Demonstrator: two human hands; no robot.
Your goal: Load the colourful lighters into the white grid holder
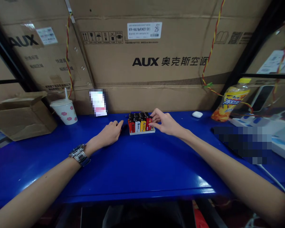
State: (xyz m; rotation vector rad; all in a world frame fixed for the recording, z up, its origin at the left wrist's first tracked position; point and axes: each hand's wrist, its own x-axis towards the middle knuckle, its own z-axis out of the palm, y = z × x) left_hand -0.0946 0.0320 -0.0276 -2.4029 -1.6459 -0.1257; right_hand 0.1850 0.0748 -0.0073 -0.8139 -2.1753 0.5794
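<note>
A white tray [142,132] on the blue table [137,171] holds several upright disposable lighters [137,125] in red, white, yellow and black. My right hand [165,122] reaches over the tray's right end, with its fingers spread and touching the red lighter [148,123] at the end of the front row. My left hand [110,133] rests on the table left of the tray, fingers curled. A small black object [124,127] sits at its fingertips, partly hidden, and I cannot tell whether the hand grips it. A metal wristwatch [80,155] circles my left wrist.
A white paper cup with a straw [65,111] and an open cardboard box [21,115] stand at the left. A white earbud case [197,114] and a yellow plastic bottle [230,103] lie right. Large cardboard cartons [142,60] form the back wall.
</note>
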